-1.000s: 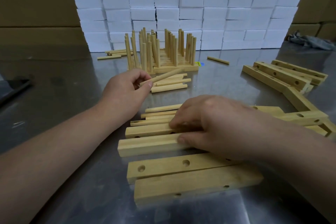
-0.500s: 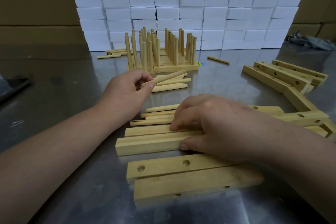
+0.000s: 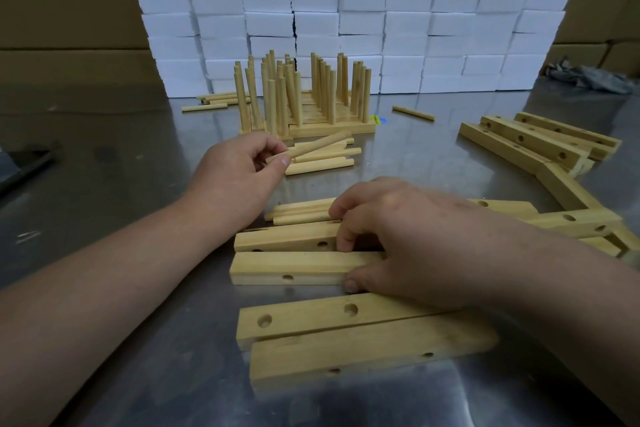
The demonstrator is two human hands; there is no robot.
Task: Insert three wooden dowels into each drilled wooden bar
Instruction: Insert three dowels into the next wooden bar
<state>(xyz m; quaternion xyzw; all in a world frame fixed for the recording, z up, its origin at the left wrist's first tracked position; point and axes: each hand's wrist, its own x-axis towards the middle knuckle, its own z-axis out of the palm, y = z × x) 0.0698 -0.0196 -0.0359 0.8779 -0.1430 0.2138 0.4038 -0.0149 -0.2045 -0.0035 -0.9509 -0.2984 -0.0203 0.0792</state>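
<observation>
Wood: finished bars (image 3: pixel 304 125) doweled at 12 o'clock; my left hand (image 3: pixel 235 173) pinches a dowel (image 3: pixel 315 146) at 11; right hand (image 3: pixel 408 236) grips an empty bar (image 3: pixel 294 263), centre; spare bars (image 3: pixel 311 315) at 6 and 2 unfilled.

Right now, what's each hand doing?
Left hand: pinching a dowel.
Right hand: gripping a bar.

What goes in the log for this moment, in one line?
left grip: pinches one dowel | right grip: holds drilled bar | bar's visible hole: empty
</observation>
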